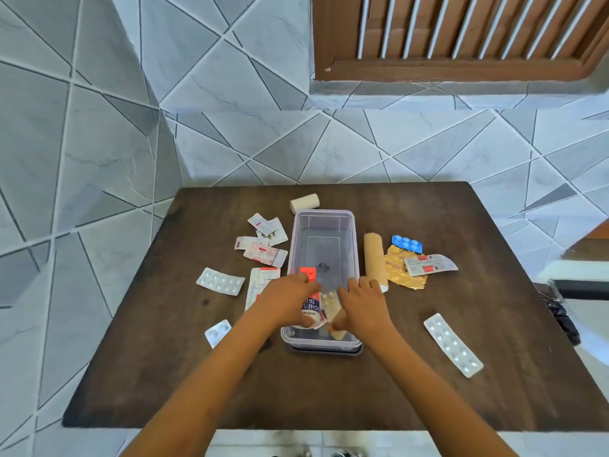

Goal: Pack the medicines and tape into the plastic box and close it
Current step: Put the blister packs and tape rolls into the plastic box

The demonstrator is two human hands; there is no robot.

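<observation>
One plastic box (324, 225), two hands (290, 296) — two bandage rolls (304, 202), about nine blister strips (220, 281).

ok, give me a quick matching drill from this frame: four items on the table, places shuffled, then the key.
Items:
1. white bandage roll
2. tan bandage roll
3. blue blister pack
4. long silver blister strip

Places:
A. lying alone on the table, near right of the box
B. just past the far left corner of the plastic box
C. far right of the box, above the gold foil strip
D. lying alongside the box's right wall

Pairs: 1-B, 2-D, 3-C, 4-A
</observation>
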